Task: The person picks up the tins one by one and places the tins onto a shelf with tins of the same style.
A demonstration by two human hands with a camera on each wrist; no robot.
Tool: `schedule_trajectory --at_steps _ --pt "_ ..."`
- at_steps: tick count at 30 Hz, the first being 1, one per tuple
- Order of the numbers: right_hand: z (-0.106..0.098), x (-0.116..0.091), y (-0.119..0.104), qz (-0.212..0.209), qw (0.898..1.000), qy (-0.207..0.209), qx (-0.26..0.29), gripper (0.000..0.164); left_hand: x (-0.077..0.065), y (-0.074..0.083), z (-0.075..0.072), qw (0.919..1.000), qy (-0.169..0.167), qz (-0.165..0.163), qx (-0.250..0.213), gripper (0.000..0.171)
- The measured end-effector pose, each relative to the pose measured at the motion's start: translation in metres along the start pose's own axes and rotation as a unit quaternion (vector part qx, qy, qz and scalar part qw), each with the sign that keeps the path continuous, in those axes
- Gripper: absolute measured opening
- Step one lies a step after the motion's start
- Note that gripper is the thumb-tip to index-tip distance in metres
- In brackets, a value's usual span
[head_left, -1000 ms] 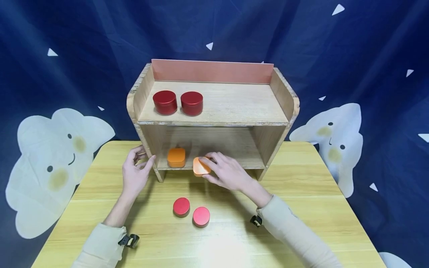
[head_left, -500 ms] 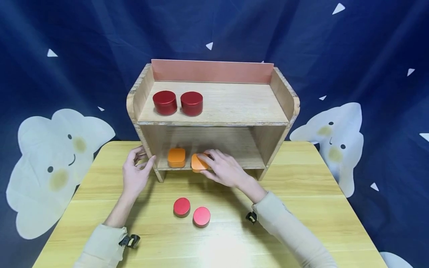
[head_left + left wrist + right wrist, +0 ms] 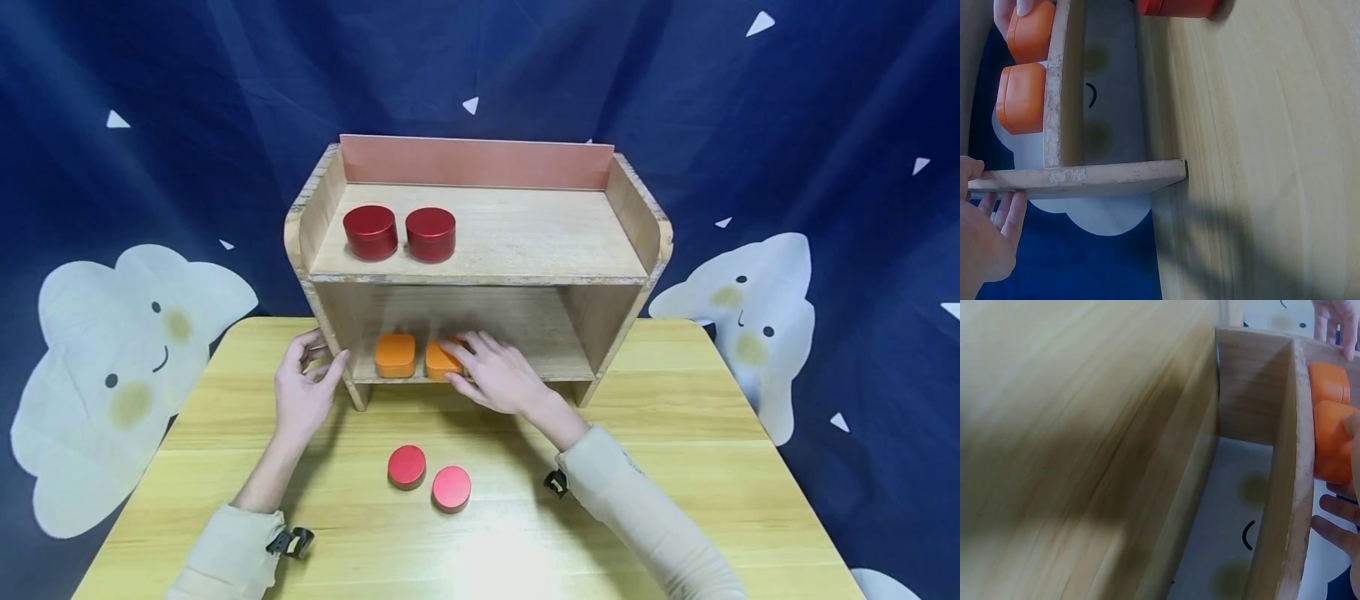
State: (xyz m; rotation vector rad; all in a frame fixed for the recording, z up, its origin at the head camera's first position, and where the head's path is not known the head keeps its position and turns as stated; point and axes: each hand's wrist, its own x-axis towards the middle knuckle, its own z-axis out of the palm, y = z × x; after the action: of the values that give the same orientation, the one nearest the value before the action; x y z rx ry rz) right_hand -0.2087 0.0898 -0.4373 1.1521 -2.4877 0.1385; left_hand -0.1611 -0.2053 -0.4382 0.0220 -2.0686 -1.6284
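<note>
A small wooden shelf unit (image 3: 540, 233) stands on the table. My left hand (image 3: 302, 387) holds its left side panel, thumb on one face and fingers on the other in the left wrist view. On the lower board sits an orange rounded-square tin (image 3: 395, 357). Beside it to the right is a second orange tin (image 3: 441, 362), at the board's front edge. My right hand (image 3: 501, 375) pinches this tin, with the thumb in front and a finger over its top; the hand covers its right part. The right wrist view shows the thumb (image 3: 1352, 425) against the tin.
Two larger dark red round tins (image 3: 371, 233) stand at the left of the top board. Two smaller red round tins (image 3: 451, 489) lie on the wooden table (image 3: 675, 467) before the shelf. A dark blue curtain (image 3: 525, 58) with cloud and star figures hangs behind.
My right hand has moved the second orange tin slightly left and back onto the lower board, beside the first. The left hand has stayed on the side panel.
</note>
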Motion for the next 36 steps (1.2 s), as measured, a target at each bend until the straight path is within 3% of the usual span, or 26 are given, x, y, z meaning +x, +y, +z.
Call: schedule_trajectory --at_steps 21,28,36 --pt "0.006 0.009 0.005 0.017 1.0 -0.007 0.02 0.051 -0.001 0.0 -0.001 1.0 -0.003 -0.004 0.007 0.039" --pt "0.0 0.004 0.006 0.033 0.998 -0.009 0.054 0.058 -0.001 -0.001 -0.001 1.0 -0.003 -0.002 0.008 0.04" --pt "-0.012 -0.003 0.005 0.036 0.998 0.003 0.056 0.068 0.0 0.0 -0.001 1.0 -0.004 -0.002 0.008 0.04"
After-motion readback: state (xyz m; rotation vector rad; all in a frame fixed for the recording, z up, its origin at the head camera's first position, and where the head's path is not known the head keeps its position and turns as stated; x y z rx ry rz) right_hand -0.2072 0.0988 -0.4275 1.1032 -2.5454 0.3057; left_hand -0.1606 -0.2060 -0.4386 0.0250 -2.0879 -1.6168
